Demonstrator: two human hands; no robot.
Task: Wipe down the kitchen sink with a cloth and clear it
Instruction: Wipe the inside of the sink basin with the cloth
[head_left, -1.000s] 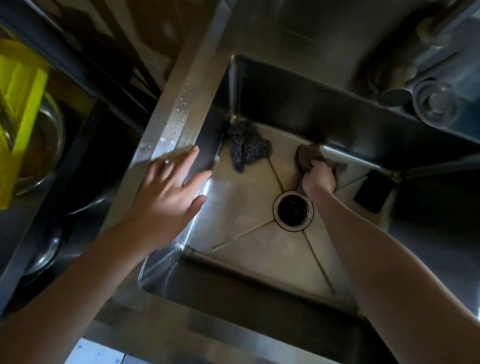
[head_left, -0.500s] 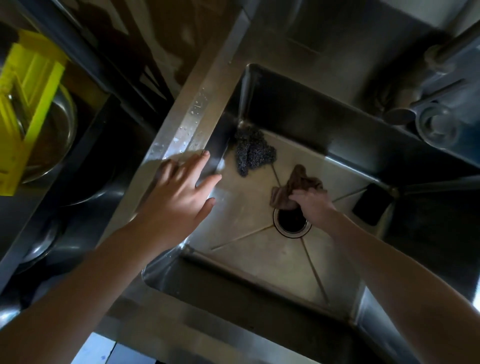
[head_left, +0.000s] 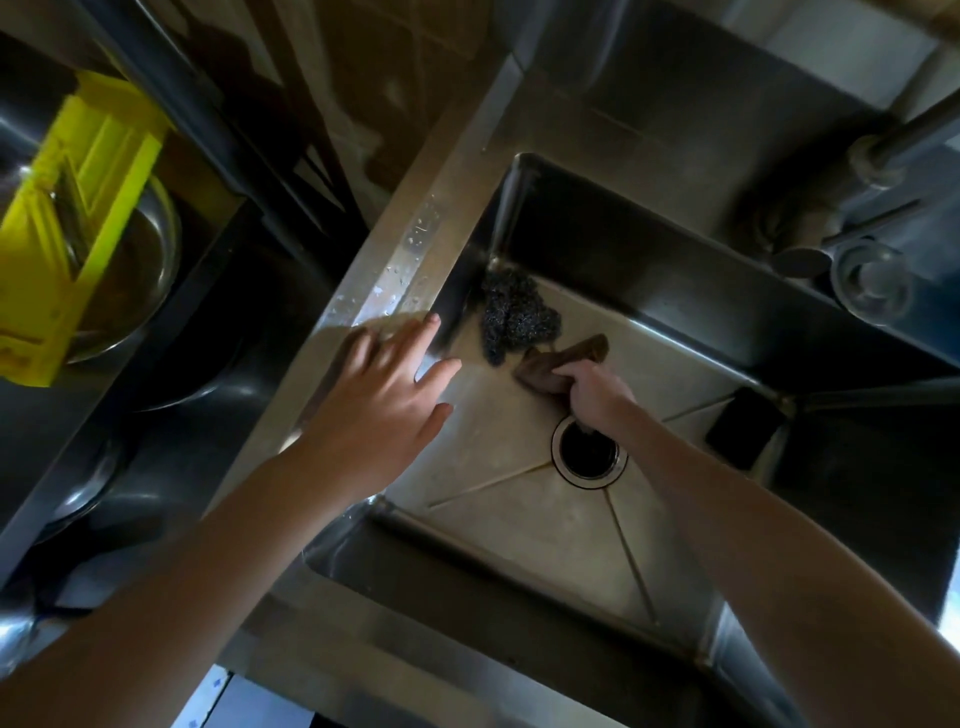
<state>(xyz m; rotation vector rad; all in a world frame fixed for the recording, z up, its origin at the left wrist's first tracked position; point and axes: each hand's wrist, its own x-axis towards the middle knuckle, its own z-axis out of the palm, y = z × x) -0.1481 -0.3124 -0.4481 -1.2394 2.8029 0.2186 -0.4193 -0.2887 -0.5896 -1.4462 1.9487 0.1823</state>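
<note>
Obs, head view. R hand (head_left: 592, 389) is down in the sink (head_left: 519, 525), fingers (head_left: 563, 370) curled over a bunched brown cloth (head_left: 571, 356), pressing it to the basin floor. Cloth lies under & ahead of the fingertips, one rolled end poking out past the knuckles toward the far wall. It sits between drain (head_left: 589, 457) and steel scourer (head_left: 514, 312); far edge touching or just short of the scourer, cannot tell which. Judged: bunched grip makes a firm pad for scrubbing, wrist low so weight goes thru the cloth.

L hand (head_left: 379, 395) is over the wet bench (head_left: 400, 270) at the sink's left rim, fingers (head_left: 418, 338) straight & spread, holding nothing. Palm contact w/ the rim not confirmable; index tip at the edge. Judged: a brace for the lean into the basin.

Not cleared: scourer in far-left corner, black pad (head_left: 745, 426) in right corner, well apart from cloth. Tap (head_left: 893, 140) at far right, no water seen running. Yellow rack (head_left: 78, 223) left of bench, not involved.

Status, judged: wiping under way, clearing not yet begun; a pass near the scourer risks dragging it w/ the cloth
</note>
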